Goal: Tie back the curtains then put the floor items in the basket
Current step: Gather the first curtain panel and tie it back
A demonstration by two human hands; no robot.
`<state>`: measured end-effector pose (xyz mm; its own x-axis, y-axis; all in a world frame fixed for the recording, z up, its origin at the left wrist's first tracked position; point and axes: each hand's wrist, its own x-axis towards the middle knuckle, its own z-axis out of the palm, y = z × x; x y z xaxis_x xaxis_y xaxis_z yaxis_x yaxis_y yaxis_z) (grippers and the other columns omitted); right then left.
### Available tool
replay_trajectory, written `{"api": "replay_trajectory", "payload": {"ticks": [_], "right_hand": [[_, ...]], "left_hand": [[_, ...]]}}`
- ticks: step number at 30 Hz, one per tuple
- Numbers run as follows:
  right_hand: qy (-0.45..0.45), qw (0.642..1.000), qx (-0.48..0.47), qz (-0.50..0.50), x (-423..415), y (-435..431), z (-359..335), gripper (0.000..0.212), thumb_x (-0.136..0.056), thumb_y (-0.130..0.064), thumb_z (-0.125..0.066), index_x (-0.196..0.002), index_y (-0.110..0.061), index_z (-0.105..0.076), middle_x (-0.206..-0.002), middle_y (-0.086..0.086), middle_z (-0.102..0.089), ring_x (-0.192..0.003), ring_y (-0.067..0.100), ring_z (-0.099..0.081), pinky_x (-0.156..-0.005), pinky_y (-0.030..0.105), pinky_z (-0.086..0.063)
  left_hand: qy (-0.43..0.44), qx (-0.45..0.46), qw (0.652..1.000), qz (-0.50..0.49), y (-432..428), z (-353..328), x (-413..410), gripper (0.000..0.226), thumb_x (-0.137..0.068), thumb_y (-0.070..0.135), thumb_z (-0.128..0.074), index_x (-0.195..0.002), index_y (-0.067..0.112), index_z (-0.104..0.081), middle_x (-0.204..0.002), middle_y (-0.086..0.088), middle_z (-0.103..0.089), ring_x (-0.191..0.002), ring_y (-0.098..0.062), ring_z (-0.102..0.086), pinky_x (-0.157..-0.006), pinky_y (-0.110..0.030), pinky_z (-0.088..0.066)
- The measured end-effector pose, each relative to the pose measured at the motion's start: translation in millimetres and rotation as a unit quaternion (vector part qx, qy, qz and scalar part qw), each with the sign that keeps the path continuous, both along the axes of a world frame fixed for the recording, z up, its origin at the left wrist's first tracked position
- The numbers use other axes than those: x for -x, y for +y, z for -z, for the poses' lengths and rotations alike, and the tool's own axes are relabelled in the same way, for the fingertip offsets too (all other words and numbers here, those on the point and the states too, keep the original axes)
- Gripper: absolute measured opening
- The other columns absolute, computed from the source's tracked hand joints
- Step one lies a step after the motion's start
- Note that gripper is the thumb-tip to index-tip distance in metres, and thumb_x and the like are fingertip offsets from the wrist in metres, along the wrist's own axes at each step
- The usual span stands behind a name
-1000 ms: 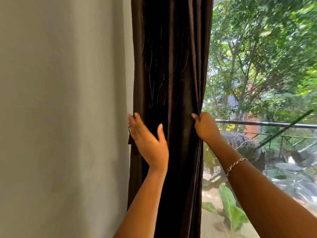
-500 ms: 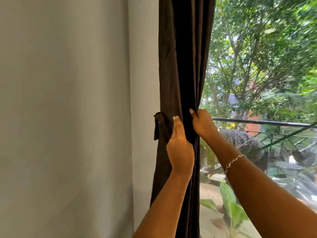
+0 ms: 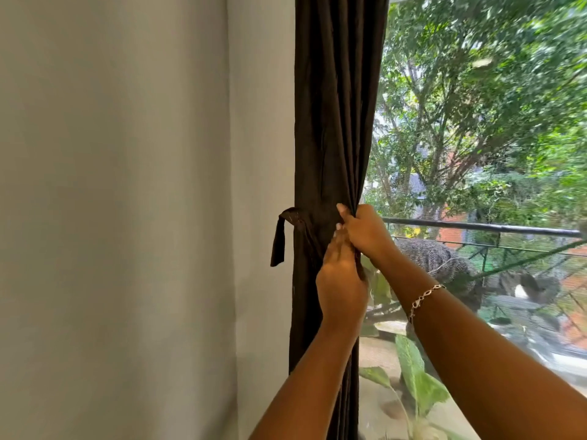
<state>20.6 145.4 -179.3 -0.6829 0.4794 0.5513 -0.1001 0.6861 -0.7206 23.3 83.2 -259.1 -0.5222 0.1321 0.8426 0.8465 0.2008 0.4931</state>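
The right hand (image 3: pixel 365 231) clenches the gathered curtain (image 3: pixel 333 122) at its right edge; the left hand (image 3: pixel 341 281) lies just below — its grip cannot be told. The tie-back strap (image 3: pixel 281 241) hangs vertically left of both — nearer the left hand.

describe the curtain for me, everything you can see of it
The curtain is dark brown matte fabric hanging in vertical folds between the grey wall and the window. It is gathered narrow at mid height, where a matching strap sticks out from its left edge, end dangling. The right hand grips its window-side edge; the left hand rests against it just below.
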Motion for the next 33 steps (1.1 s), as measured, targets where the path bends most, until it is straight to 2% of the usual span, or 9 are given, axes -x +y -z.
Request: {"api": "replay_trajectory", "payload": {"ticks": [3,5,10,15,19,23,27,30,33], "right_hand": [[-0.005,0.999,-0.038,0.03,1,4,2,0.036,-0.098,-0.025,-0.042,-0.066,-0.008,-0.043,-0.063,0.005,-0.044,-0.07,0.022,-0.048,-0.063,0.03,-0.034],[-0.005,0.998,-0.057,0.041,2,5,4,0.035,-0.098,-0.024,-0.041,-0.067,-0.006,-0.043,-0.065,0.01,-0.047,-0.068,0.023,-0.047,-0.062,0.03,-0.033],[-0.011,0.996,-0.078,0.041,5,0,6,0.039,-0.097,-0.023,-0.043,-0.06,-0.01,-0.039,-0.057,0.002,-0.04,-0.05,0.015,-0.039,-0.048,0.024,-0.027],[-0.025,0.995,-0.088,0.039,7,0,8,0.029,-0.097,-0.018,-0.044,-0.094,0.007,-0.056,-0.084,0.019,-0.059,-0.075,0.03,-0.057,-0.061,0.028,-0.038],[-0.04,0.99,-0.116,0.068,6,7,11,0.021,-0.094,-0.013,-0.048,-0.1,0.007,-0.053,-0.096,0.025,-0.061,-0.091,0.039,-0.059,-0.069,0.035,-0.045],[-0.075,0.974,-0.176,0.122,6,8,21,0.012,-0.09,-0.004,-0.049,-0.098,0.004,-0.054,-0.094,0.024,-0.063,-0.088,0.039,-0.06,-0.069,0.037,-0.047],[-0.084,0.959,-0.222,0.156,11,1,30,0.016,-0.089,-0.003,-0.045,-0.102,-0.002,-0.053,-0.091,0.02,-0.064,-0.083,0.038,-0.062,-0.061,0.035,-0.045],[-0.094,0.956,-0.242,0.14,15,-7,38,0.015,-0.091,-0.007,-0.043,-0.1,-0.003,-0.054,-0.089,0.018,-0.066,-0.079,0.036,-0.064,-0.064,0.038,-0.05],[-0.099,0.964,-0.215,0.118,16,-13,45,0.016,-0.093,-0.01,-0.044,-0.091,-0.003,-0.059,-0.085,0.015,-0.067,-0.076,0.029,-0.064,-0.065,0.036,-0.051]], "left_hand": [[0.085,-0.117,0.986,-0.084,-4,7,1,0.038,-0.086,0.005,-0.057,-0.124,-0.001,-0.055,-0.125,-0.02,-0.059,-0.116,-0.034,-0.057,-0.088,-0.041,-0.052],[0.038,-0.164,0.979,-0.115,-10,-3,9,0.037,-0.088,0.008,-0.055,-0.124,0.002,-0.055,-0.128,-0.018,-0.057,-0.119,-0.034,-0.055,-0.092,-0.044,-0.052],[-0.179,-0.064,0.98,-0.063,-18,-38,37,0.043,-0.092,0.026,-0.049,-0.132,0.009,-0.044,-0.127,-0.008,-0.057,-0.114,-0.025,-0.056,-0.096,-0.037,-0.047],[-0.213,-0.023,0.975,-0.055,-19,-54,52,0.033,-0.093,0.019,-0.051,-0.123,0.005,-0.05,-0.118,-0.013,-0.062,-0.106,-0.029,-0.06,-0.087,-0.033,-0.048],[-0.196,-0.024,0.98,-0.034,-26,-57,64,0.028,-0.093,0.004,-0.047,-0.117,0.003,-0.059,-0.114,-0.015,-0.065,-0.101,-0.03,-0.062,-0.081,-0.026,-0.045],[-0.19,-0.026,0.98,0.05,-29,-53,64,0.035,-0.092,-0.002,-0.042,-0.122,0.007,-0.059,-0.118,-0.012,-0.064,-0.107,-0.027,-0.06,-0.088,-0.022,-0.045],[-0.198,-0.01,0.975,0.096,-26,-49,55,0.037,-0.096,0.007,-0.039,-0.131,0.01,-0.051,-0.126,-0.011,-0.059,-0.115,-0.028,-0.056,-0.102,-0.04,-0.045],[-0.165,-0.007,0.981,0.096,-20,-47,44,0.038,-0.096,0.03,-0.043,-0.123,0.008,-0.058,-0.118,-0.014,-0.064,-0.11,-0.027,-0.06,-0.097,-0.041,-0.047],[-0.145,0.007,0.987,0.066,-14,-44,35,0.062,-0.084,0.056,-0.052,-0.122,0.008,-0.058,-0.117,-0.012,-0.065,-0.11,-0.026,-0.06,-0.097,-0.038,-0.048]]}}
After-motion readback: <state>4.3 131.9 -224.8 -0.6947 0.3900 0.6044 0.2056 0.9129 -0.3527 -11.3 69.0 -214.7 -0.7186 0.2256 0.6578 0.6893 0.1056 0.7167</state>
